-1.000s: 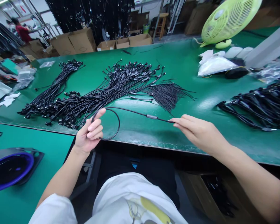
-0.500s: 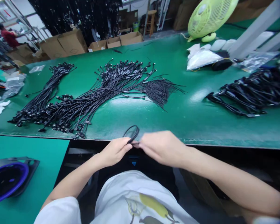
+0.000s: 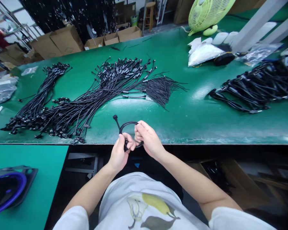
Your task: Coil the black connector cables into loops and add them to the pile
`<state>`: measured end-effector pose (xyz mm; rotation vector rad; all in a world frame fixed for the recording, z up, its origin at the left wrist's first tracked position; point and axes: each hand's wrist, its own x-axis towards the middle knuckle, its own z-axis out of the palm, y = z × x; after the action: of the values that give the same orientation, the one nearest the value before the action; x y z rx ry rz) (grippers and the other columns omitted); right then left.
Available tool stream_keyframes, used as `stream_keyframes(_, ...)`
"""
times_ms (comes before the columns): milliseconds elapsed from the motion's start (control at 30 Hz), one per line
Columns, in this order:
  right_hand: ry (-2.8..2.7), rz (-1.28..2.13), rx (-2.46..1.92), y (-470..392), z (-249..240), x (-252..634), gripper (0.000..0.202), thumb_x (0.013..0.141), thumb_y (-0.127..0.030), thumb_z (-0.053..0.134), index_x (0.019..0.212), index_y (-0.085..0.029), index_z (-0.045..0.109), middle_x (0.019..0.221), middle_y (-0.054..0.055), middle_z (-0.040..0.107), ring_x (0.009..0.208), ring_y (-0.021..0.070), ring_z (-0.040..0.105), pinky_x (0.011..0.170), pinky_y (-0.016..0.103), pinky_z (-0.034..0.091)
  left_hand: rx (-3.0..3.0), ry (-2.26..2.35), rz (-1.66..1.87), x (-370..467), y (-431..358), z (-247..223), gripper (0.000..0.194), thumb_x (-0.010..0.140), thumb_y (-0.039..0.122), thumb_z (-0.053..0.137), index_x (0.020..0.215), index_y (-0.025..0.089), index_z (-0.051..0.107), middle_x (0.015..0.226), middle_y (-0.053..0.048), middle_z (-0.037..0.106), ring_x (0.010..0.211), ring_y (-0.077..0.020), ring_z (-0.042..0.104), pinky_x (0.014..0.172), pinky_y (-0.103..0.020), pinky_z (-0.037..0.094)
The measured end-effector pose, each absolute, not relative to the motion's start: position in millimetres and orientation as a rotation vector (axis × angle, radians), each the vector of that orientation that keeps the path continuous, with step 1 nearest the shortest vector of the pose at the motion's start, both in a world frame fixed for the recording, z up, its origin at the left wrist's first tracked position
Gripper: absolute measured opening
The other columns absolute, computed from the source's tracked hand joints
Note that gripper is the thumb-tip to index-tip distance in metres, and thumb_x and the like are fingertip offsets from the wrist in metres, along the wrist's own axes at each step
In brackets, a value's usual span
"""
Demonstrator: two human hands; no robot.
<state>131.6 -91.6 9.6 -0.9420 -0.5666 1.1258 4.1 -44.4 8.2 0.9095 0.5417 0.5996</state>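
Between my hands, over the table's front edge, is a coiled black cable [image 3: 128,123] with a connector end sticking up at its left. My left hand [image 3: 121,150] is closed round the base of the coil. My right hand [image 3: 147,137] grips the right side of the same loop, its fingers curled in. Behind them on the green table [image 3: 182,121] spreads a big pile of straight black cables [image 3: 93,102]. A fan of thin black ties [image 3: 158,90] lies at that pile's right end.
A second cable bundle [image 3: 46,84] lies on the left. Coiled cables [image 3: 252,88] are heaped at right, with a white plastic bag [image 3: 204,53] and a green fan [image 3: 208,14] behind. A purple-rimmed black object [image 3: 24,183] sits on the lower left table.
My hands have turned and my right hand has shifted onto the loop's side. The cable's connector end now stands up at left. The whole view has shifted slightly.
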Motion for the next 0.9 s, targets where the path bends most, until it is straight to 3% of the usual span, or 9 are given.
stream_keyframes(100, -0.552, 1.370, -0.815, -97, 19, 142, 0.036, 0.086, -0.048, 0.062, 0.072, -0.018, 0.048, 0.059, -0.008, 0.029, 0.050, 0.0057, 0.026, 0.051, 0.022, 0.030, 0.999, 0.541, 0.619, 4, -42, 5, 0.047, 0.089, 0.065, 0.042, 0.074, 0.020, 0.048, 0.055, 0.007, 0.031, 0.050, -0.0104, 0.034, 0.069, -0.032, 0.044)
stream_keyframes(167, -0.559, 1.400, -0.778, -99, 23, 145, 0.037, 0.087, -0.046, 0.061, 0.068, -0.018, 0.047, 0.058, -0.008, 0.027, 0.049, 0.0056, 0.024, 0.050, 0.022, 0.029, 1.163, 0.506, 0.556, 1, -38, 5, 0.048, 0.090, 0.065, 0.041, 0.078, 0.020, 0.051, 0.054, 0.007, 0.033, 0.051, -0.0117, 0.037, 0.072, -0.034, 0.044)
stream_keyframes(300, -0.682, 1.065, -0.866, -94, 19, 138, 0.037, 0.088, -0.050, 0.057, 0.069, -0.020, 0.049, 0.060, -0.006, 0.031, 0.051, 0.0081, 0.034, 0.054, 0.025, 0.038, 1.582, 0.515, 0.512, -4, -26, 8, 0.041, 0.094, 0.056, 0.039, 0.101, 0.019, 0.057, 0.065, 0.002, 0.047, 0.063, -0.0159, 0.048, 0.075, -0.033, 0.043)
stream_keyframes(400, -0.765, 0.819, -0.955, -88, 16, 132, 0.036, 0.088, -0.053, 0.056, 0.074, -0.020, 0.055, 0.093, 0.004, 0.053, 0.087, 0.0156, 0.057, 0.079, 0.031, 0.050, 1.831, 0.484, 0.415, -3, -14, 17, 0.038, 0.097, 0.048, 0.038, 0.111, 0.020, 0.061, 0.084, -0.005, 0.060, 0.083, -0.0207, 0.057, 0.084, -0.034, 0.044)
stream_keyframes(467, -0.755, 0.829, -0.916, -87, 18, 131, 0.033, 0.089, -0.051, 0.055, 0.077, -0.020, 0.058, 0.119, 0.006, 0.051, 0.113, 0.0210, 0.056, 0.093, 0.035, 0.049, 1.921, 0.395, 0.336, 2, -7, 23, 0.037, 0.098, 0.043, 0.037, 0.119, 0.022, 0.060, 0.105, -0.009, 0.063, 0.106, -0.0245, 0.056, 0.097, -0.037, 0.041)
stream_keyframes(600, -0.659, 0.919, -0.856, -91, 26, 129, 0.030, 0.092, -0.050, 0.051, 0.095, -0.022, 0.060, 0.130, 0.007, 0.052, 0.120, 0.0238, 0.056, 0.097, 0.039, 0.049, 1.959, 0.243, 0.339, 17, -7, 27, 0.036, 0.096, 0.037, 0.044, 0.128, 0.023, 0.055, 0.134, -0.011, 0.053, 0.127, -0.0272, 0.044, 0.112, -0.043, 0.028)
stream_keyframes(733, -0.659, 0.928, -0.967, -102, 33, 138, 0.034, 0.094, -0.051, 0.045, 0.107, -0.023, 0.059, 0.121, 0.009, 0.059, 0.113, 0.0224, 0.060, 0.094, 0.040, 0.051, 1.524, 0.179, 0.165, 21, -20, 15, 0.029, 0.094, 0.043, 0.047, 0.103, 0.018, 0.057, 0.086, -0.007, 0.063, 0.085, -0.0212, 0.060, 0.088, -0.041, 0.047)
stream_keyframes(800, -0.862, 0.868, -1.101, -111, 35, 152, 0.034, 0.096, -0.049, 0.041, 0.103, -0.021, 0.061, 0.122, 0.010, 0.059, 0.113, 0.0231, 0.060, 0.093, 0.041, 0.051, 1.271, 0.184, 0.077, 15, -22, 10, 0.028, 0.092, 0.045, 0.051, 0.094, 0.017, 0.053, 0.069, 0.000, 0.052, 0.066, -0.0150, 0.054, 0.071, -0.034, 0.049)
stream_keyframes(900, -1.281, 0.430, -1.365, -124, 40, 175, 0.037, 0.096, -0.050, 0.042, 0.111, -0.021, 0.059, 0.128, 0.012, 0.056, 0.119, 0.0241, 0.054, 0.102, 0.044, 0.043, 1.142, 0.301, 0.069, 5, -19, 11, 0.027, 0.088, 0.041, 0.060, 0.095, 0.017, 0.051, 0.069, 0.004, 0.043, 0.061, -0.0102, 0.043, 0.059, -0.026, 0.041)
